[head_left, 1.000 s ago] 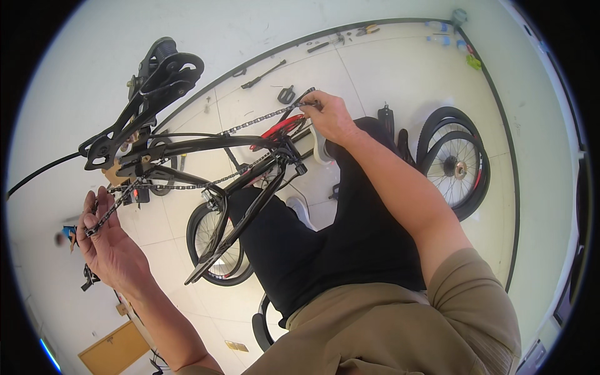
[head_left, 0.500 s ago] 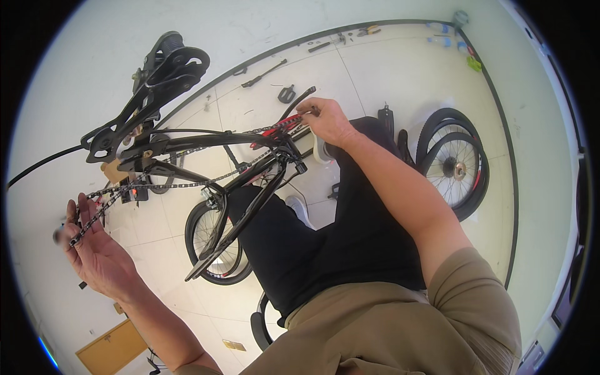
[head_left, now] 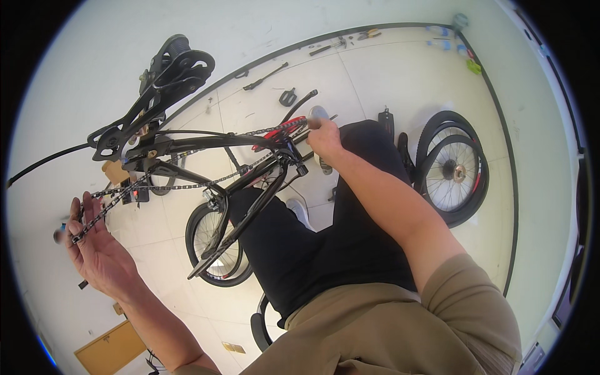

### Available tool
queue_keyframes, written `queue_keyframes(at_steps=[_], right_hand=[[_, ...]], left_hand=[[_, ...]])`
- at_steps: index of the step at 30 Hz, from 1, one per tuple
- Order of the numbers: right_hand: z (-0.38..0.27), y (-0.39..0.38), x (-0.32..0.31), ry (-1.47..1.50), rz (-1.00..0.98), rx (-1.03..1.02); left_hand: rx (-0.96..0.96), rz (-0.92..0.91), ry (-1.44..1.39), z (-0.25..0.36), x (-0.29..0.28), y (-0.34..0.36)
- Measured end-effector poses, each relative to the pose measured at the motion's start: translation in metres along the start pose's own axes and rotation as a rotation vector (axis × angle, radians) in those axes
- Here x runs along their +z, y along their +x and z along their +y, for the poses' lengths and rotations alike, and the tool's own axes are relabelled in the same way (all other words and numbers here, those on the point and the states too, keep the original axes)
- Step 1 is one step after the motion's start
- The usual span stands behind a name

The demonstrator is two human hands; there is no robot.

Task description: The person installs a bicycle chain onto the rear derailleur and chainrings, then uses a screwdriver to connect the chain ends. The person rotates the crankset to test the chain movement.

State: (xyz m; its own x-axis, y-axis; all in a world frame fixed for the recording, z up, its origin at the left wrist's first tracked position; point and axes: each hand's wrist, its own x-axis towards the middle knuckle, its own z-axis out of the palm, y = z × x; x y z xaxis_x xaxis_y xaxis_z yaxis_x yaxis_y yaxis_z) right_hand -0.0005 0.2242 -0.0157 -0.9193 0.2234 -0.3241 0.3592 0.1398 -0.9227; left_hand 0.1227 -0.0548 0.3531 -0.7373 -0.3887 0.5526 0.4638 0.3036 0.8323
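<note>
A black bicycle frame stands in front of me, with a rear derailleur large at the upper left. My left hand is closed on the bicycle chain, pinching a bent loop of it away from the frame. From there the chain runs in two strands toward a red part at the frame's other end. Beside that red part my right hand is closed, its fingertips at the chain's far end. Its fingers hide what it grips. A black cable leads off from the derailleur.
Two wheels lie on the floor at the right, and another wheel is below the frame. A pedal, a hammer and pliers lie along the wall. A brown board is at the lower left.
My right hand has moved slightly down and right, its fingers now curled more tightly. The left hand keeps its hold on the chain. The derailleur appears slightly farther right.
</note>
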Motion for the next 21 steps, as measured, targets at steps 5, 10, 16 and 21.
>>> queue_keyframes(at_steps=[5,10,16,21], right_hand=[[0.005,0.002,0.014,0.209,-0.034,0.145],[-0.006,-0.006,0.015,0.406,-0.101,0.362],[0.029,0.025,0.025,-0.005,0.018,0.103],[0.020,0.018,0.029,-0.168,0.071,0.011]], left_hand=[[-0.004,0.018,0.007,-0.001,0.003,0.002],[0.002,-0.002,0.007,0.000,0.004,-0.001],[0.018,-0.035,0.011,0.000,0.010,-0.002],[0.004,-0.024,-0.008,0.003,0.012,-0.006]])
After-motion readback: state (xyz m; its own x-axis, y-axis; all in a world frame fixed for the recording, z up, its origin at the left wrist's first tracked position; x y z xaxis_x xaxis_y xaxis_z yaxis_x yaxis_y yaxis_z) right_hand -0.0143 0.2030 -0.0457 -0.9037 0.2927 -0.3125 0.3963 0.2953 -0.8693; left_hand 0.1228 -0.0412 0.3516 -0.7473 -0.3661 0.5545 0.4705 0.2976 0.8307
